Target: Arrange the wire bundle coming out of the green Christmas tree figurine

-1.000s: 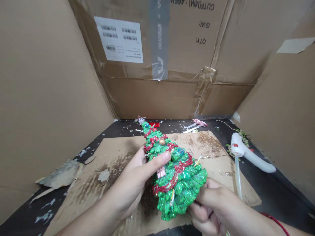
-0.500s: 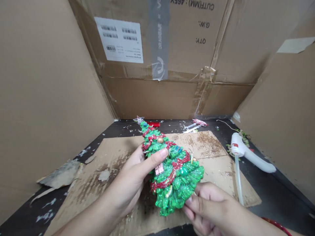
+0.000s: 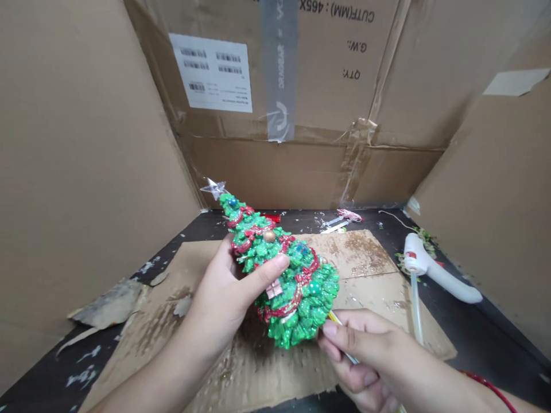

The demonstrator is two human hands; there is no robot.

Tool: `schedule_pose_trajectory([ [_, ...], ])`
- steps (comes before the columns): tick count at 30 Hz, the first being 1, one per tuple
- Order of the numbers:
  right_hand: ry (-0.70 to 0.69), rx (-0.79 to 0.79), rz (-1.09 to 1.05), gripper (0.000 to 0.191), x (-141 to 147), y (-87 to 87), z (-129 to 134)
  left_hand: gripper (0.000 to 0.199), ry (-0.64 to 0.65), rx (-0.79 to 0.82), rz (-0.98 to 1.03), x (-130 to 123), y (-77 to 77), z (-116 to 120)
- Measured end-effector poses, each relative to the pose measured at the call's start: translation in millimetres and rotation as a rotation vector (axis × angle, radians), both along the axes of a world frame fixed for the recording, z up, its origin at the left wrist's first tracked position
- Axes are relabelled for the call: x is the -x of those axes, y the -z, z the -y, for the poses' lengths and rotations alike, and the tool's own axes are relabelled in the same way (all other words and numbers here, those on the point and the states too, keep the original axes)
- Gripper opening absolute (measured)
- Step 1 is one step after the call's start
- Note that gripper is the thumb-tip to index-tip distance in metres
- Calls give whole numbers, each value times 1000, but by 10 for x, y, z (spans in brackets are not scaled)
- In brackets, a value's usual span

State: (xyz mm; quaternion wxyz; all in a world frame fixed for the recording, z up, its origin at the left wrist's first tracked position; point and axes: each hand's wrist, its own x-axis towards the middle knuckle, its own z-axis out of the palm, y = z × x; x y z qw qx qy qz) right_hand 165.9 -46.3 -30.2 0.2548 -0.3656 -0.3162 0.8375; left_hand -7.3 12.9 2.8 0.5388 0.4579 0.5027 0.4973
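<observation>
A green glittery Christmas tree figurine (image 3: 297,281) leans to the left above the cardboard sheet, with red garlands, small baubles and a clear star (image 3: 214,189) on its tip. My left hand (image 3: 241,287) is wrapped round its side, thumb across the front near a pink gift ornament (image 3: 274,289). Just below the tree's wide base, my right hand (image 3: 361,350) pinches a thin stick (image 3: 334,318), yellow where it shows near the fingertips. The stick's tip is close to the base; whether they touch, I cannot tell.
A white glue gun (image 3: 443,275) with a clear glue stick lies at the right. Under the hands is a stained cardboard sheet (image 3: 370,298) on a dark table. Torn paper (image 3: 107,307) lies at the left, red-and-white string (image 3: 349,215) at the back. Cardboard walls (image 3: 318,178) enclose the area.
The tree has shifted left and slightly up, and its star shows more fully. More of the yellow stick in my right hand is visible below the base.
</observation>
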Motion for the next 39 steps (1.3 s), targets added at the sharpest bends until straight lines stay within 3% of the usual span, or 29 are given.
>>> schedule_pose_trajectory([
  [5, -28, -7, 30, 52, -5, -20, -12, 60, -66, -143, -176, 11, -63, 10],
  [14, -25, -21, 111, 50, 15, 21, -17, 74, -157, -210, -357, 50, -182, -21],
  [20, -56, -57, 156, 41, -7, 79, -18, 63, -144, -267, -610, 71, -208, 3],
  [26, -60, -172, 184, 41, -12, 47, 6, 69, -186, -416, -645, 107, -102, -74],
  [34, -53, -273, 185, 36, -45, 41, 45, 73, -219, -388, -652, 140, -66, -145],
  [39, 27, -300, 4, 42, -43, 7, 64, 74, -265, -398, -596, 131, -31, -163],
])
